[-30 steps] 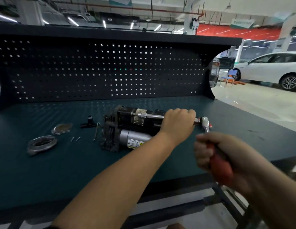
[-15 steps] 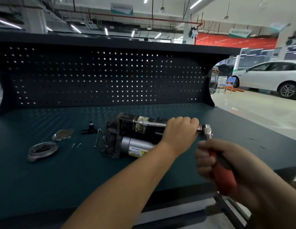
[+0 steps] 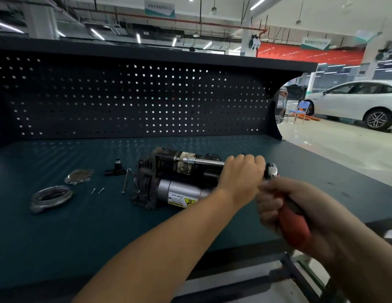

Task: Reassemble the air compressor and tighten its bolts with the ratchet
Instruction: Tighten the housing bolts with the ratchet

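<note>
From your head camera, the air compressor (image 3: 177,178) lies on its side at the centre of the frame, on the dark green workbench (image 3: 81,226). Its silver cylinder with the yellow warning label faces you.

Your left hand (image 3: 241,171) sits just right of the compressor, at its right end. Its fingers are curled round the chrome extension bar (image 3: 203,161) that runs along the top of the compressor toward the left.

Your right hand (image 3: 284,204) is lower and further right, near the bench's front edge. It is closed tight round the red handle of the ratchet (image 3: 293,228), and the ratchet's metal head shows just beyond your left knuckles.

Left of the compressor lie loose parts: a long bolt (image 3: 125,180) just beside it, a black fitting (image 3: 115,168), two small screws (image 3: 101,190), a flat plate (image 3: 79,176) and a metal ring (image 3: 51,196) furthest left.

A black pegboard (image 3: 125,99) stands behind the bench. A white car (image 3: 354,103) is parked at the upper right.
</note>
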A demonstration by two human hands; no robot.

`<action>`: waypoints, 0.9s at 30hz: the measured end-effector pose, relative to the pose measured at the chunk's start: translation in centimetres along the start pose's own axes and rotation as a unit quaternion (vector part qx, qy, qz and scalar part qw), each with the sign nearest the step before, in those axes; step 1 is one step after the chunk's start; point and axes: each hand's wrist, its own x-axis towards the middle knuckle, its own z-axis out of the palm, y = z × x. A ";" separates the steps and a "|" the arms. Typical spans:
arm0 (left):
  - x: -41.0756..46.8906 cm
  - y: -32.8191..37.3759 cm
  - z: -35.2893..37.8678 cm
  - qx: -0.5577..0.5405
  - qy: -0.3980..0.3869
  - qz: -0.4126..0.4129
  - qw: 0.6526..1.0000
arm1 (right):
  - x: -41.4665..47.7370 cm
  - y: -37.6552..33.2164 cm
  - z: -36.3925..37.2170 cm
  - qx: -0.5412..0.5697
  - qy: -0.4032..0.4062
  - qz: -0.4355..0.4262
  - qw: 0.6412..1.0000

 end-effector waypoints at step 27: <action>0.6 0.0 -0.9 -0.025 0.018 -0.047 0.998 | -0.6 -0.4 0.7 0.018 -0.013 -0.024 0.999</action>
